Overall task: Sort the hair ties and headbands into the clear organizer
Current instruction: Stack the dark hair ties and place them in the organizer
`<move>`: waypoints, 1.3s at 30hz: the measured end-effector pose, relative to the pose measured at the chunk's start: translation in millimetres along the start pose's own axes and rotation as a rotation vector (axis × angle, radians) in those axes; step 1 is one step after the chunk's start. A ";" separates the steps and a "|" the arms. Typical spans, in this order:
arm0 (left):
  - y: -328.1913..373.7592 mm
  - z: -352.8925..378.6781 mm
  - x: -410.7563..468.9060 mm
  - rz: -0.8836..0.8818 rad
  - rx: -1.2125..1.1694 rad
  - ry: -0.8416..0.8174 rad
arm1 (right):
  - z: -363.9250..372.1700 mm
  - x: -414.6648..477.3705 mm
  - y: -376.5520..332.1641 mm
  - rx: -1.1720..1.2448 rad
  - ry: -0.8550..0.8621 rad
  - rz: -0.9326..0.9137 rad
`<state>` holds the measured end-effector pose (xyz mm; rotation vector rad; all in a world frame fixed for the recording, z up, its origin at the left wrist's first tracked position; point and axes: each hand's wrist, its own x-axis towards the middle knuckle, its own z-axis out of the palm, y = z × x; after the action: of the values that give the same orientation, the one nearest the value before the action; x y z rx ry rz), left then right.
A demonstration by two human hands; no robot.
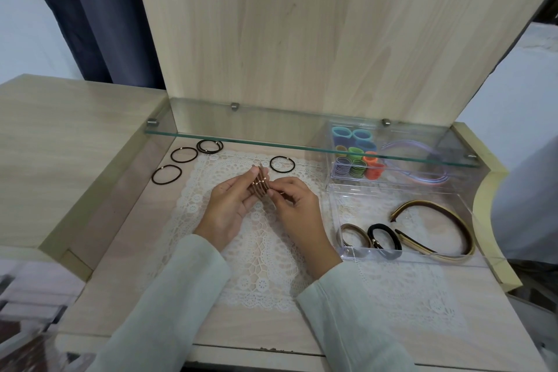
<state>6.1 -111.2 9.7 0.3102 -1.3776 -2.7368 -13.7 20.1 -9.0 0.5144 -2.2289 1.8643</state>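
Fingers (254,173): curled on both hands, pinching a bundle of brown ties (260,186) from either side.
Left hand (226,208): holds the bundle upright, fingertips at its top, thumb against its near side.
Right hand (297,205): thumb and forefinger nip the bundle's right edge, the other fingers folded toward the palm.
Brown ties: gathered side by side, small gold beads lined up, raised just above the lace mat (256,257), well left of the organizer (371,205).
Black ties (184,154): loose on the desk (99,251); several lie at the far left, some overlapping, and one lies just beyond the hands.
Organizer: two clear compartments at the right of the desk.
Near compartment: tan-and-brown headbands (437,214), a thick tie (385,237) in black and a tan band (351,232) at its left wall.
Far compartment: coloured ties (356,160) packed in rows, pastel headbands (422,178) beside them, all under the glass shelf (241,137).
Sleeves (181,296): pale, reaching the wrists.
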 end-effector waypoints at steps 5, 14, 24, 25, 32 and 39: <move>0.5 -0.4 0.0 -0.007 0.042 -0.007 | 0.3 0.7 2.5 -0.019 -0.024 0.000; -0.7 -0.6 -0.2 -0.007 0.061 -0.007 | 2.6 2.5 4.5 -0.031 -0.067 0.023; 1.3 -1.5 -1.9 -0.011 0.087 -0.075 | 8.2 1.8 7.2 -0.060 -0.172 0.025; 1.8 -1.5 -2.4 -0.016 0.094 -0.082 | 8.5 1.8 6.6 -0.067 -0.169 0.036; 10.6 -0.8 -1.0 -0.089 0.137 -0.102 | 9.7 2.1 -0.3 -0.192 -0.153 0.062; 30.7 3.0 1.7 -0.215 0.168 -0.065 | 8.0 1.4 -11.4 -0.476 -0.138 -0.055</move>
<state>2.7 -127.5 35.7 0.4043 -1.6883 -2.8255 -10.0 10.3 0.4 0.6185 -2.5985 1.2356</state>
